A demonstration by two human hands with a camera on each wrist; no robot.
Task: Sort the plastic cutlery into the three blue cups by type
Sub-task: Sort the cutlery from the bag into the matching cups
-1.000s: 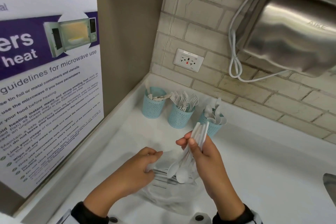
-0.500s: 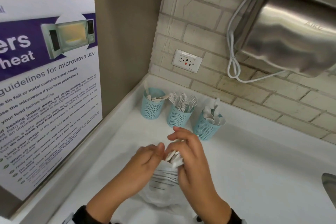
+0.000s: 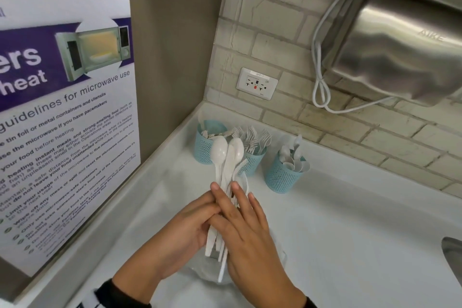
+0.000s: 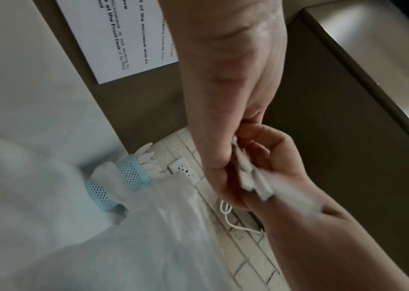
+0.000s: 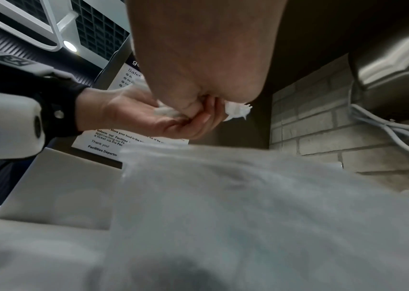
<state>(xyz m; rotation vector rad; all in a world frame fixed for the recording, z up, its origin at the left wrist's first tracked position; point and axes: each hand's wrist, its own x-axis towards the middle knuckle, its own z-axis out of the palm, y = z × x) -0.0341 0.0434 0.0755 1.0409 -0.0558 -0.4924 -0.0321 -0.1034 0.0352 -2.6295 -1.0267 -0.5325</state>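
— Where is the cutlery?
— Bundle of white plastic cutlery sandwiched between both hands, above a clear plastic bag on the white counter; spoon bowls pointing toward the cups.
— How many of each?
— Three blue cups in a row by the brick wall: left, middle with forks, right with spoons. Two spoon bowls plainly topping the bundle; other pieces too overlapped to count.
— And the hands?
— Left hand curled under the handles, gripping. Right hand laid over them, fingers straight, pressing.
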